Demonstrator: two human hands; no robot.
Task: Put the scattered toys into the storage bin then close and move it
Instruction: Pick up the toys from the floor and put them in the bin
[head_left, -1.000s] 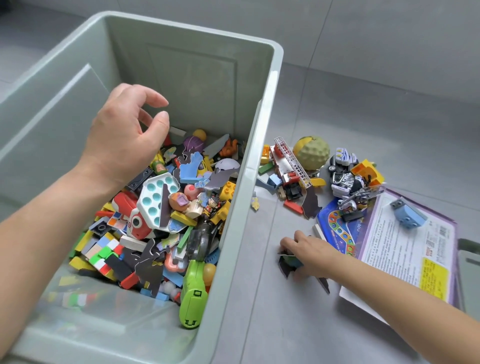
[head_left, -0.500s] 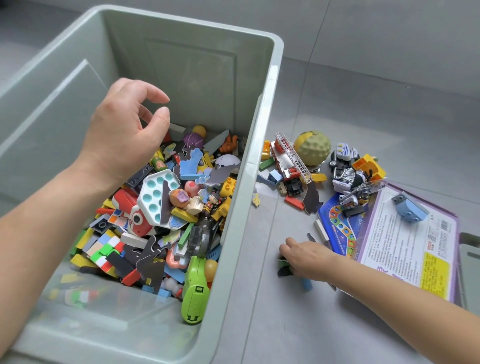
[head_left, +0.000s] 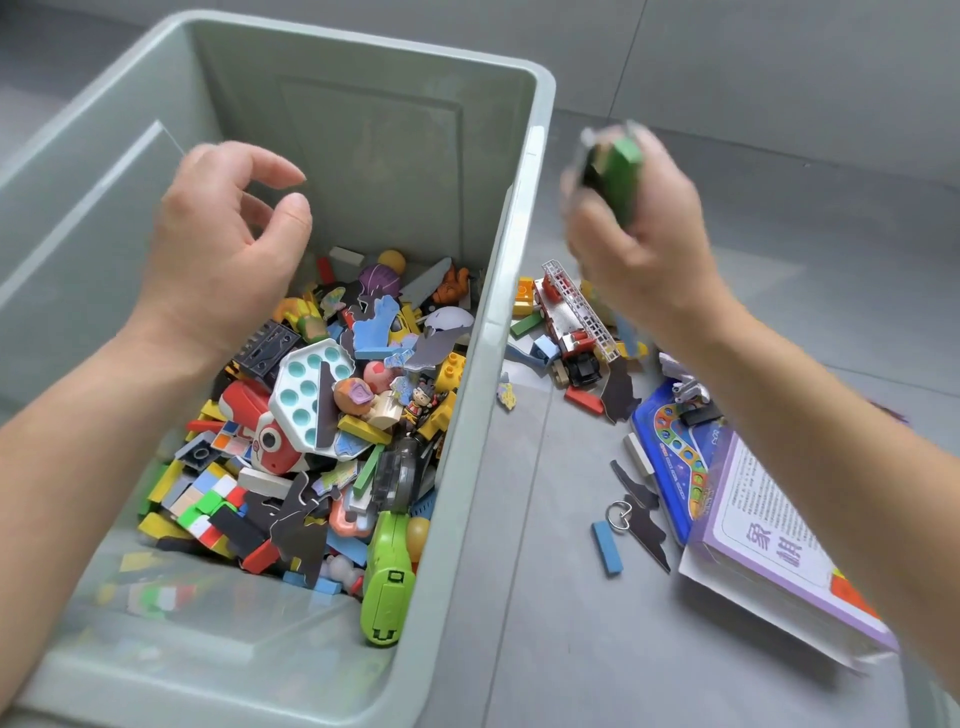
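Note:
A pale green storage bin (head_left: 498, 322) stands on the floor at the left, partly filled with bricks, puzzle pieces and small toys. My left hand (head_left: 223, 260) hovers over the bin's inside with fingers loosely curled and holds nothing. My right hand (head_left: 639, 239) is raised just right of the bin's rim and grips a green block with dark flat pieces (head_left: 615, 176), blurred by motion. Scattered toys lie on the floor to the right: a red fire truck (head_left: 571, 322), a blue block (head_left: 607, 546), a key ring (head_left: 619, 515) and dark puzzle pieces (head_left: 644, 530).
A purple-edged game box (head_left: 769, 551) and a blue board (head_left: 670, 457) lie at the right on the grey tiled floor (head_left: 545, 623). A white toy robot (head_left: 685, 389) sits partly behind my right forearm. No lid is in view.
My right hand has lifted from the floor with the green block and dark pieces, rising up and toward the bin's rim. My left hand has barely moved.

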